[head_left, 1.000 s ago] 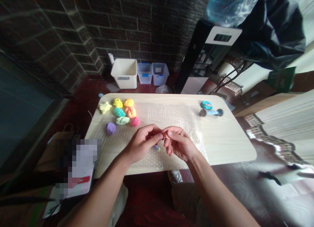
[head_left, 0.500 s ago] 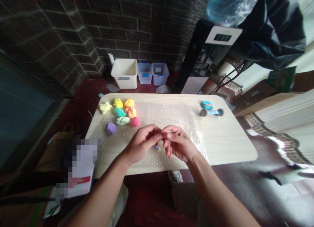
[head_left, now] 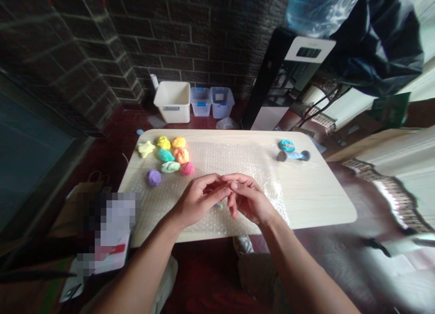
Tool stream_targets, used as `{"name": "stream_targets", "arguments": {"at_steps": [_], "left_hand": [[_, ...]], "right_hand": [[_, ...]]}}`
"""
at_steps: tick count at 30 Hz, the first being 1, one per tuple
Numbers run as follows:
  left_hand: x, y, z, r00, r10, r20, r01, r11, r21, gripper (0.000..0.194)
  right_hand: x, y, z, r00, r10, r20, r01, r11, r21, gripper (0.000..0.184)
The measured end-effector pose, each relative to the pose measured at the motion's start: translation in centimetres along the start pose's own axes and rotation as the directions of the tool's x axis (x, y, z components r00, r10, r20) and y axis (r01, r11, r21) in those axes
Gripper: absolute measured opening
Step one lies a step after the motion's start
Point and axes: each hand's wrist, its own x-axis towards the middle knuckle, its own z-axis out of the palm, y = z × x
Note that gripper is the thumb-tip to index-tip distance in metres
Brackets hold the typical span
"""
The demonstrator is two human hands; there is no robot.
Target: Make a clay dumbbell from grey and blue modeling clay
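Observation:
My left hand (head_left: 206, 195) and my right hand (head_left: 247, 195) meet above the near part of the bubble wrap (head_left: 224, 157). Their fingers are closed, fingertips pressed together; whatever lies between them is hidden or too small to name. Below the hands, a small piece of purple, green and yellow (head_left: 219, 206) shows partly on the bubble wrap. Left of them are soft clay-like lumps, among them a pink lump (head_left: 187, 168), a purple lump (head_left: 154, 178), a pale green lump (head_left: 170, 167), an orange lump (head_left: 181, 155) and a teal lump (head_left: 166, 155).
On the table (head_left: 316, 191), a blue dumbbell-shaped object (head_left: 293, 156) lies at the right, beside a teal lump with a pink streak (head_left: 287, 145). Beyond the table stand a white bin (head_left: 172, 101), two clear boxes (head_left: 200, 101) and a water dispenser (head_left: 272, 78).
My left thumb has shifted slightly right, and the fingertips overlap more. The small coloured piece below is more covered by the hands. The lumps have stayed in place.

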Motion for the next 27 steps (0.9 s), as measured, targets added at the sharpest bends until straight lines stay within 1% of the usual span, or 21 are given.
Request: {"name": "stream_targets", "arguments": {"at_steps": [2,7,12,16,21,25,27], "left_hand": [[0.03,0.14,-0.03,1.0,-0.016,0.019,0.017,0.998,-0.054,0.024],[-0.13,0.1,-0.39,0.997,-0.049,-0.064,0.049,0.999,0.004,0.027],[-0.17,0.14,-0.46,0.995,-0.056,-0.084,0.058,0.998,0.019,0.031],[-0.09,0.2,-0.42,0.993,-0.061,-0.103,0.063,0.998,0.017,0.032],[-0.03,0.17,-0.53,0.993,-0.085,-0.078,0.08,0.995,-0.057,0.031],[0.01,0.2,-0.47,0.986,-0.139,-0.092,0.131,0.987,-0.09,0.031],[0.08,0.05,-0.31,0.984,-0.138,-0.114,0.128,0.988,-0.092,0.031]], "right_hand": [[-0.02,-0.05,0.02,1.0,0.004,-0.001,-0.004,1.0,-0.01,0.03],[-0.09,-0.24,0.07,1.0,0.02,0.018,-0.02,1.0,-0.012,0.028],[-0.11,-0.09,0.2,0.998,0.018,0.053,-0.017,1.0,-0.008,0.026],[-0.07,-0.05,0.22,0.999,0.027,0.045,-0.027,1.0,0.004,0.027],[-0.06,-0.11,0.16,0.998,0.017,0.053,-0.018,1.0,0.02,0.025],[-0.06,0.09,0.1,0.997,0.02,0.081,-0.022,0.999,0.035,0.027],[-0.01,0.21,0.08,0.998,0.002,0.067,-0.005,0.999,0.04,0.025]]}}
